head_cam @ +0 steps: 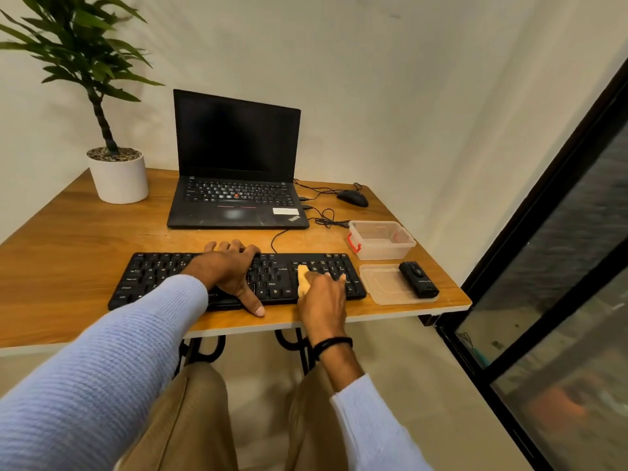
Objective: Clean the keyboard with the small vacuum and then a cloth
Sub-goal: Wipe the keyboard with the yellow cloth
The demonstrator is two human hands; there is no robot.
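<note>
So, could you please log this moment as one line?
stage: cloth wipe | left hand grips black wired keyboard | right hand presses yellow cloth on its right keys | small black vacuum on clear plastic lid

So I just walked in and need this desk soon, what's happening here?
A person is wiping the keyboard. Their left hand holds it across the middle, while the right hand presses a yellow cloth onto the right-side keys. The small vacuum lies on a clear lid to the right.
</note>
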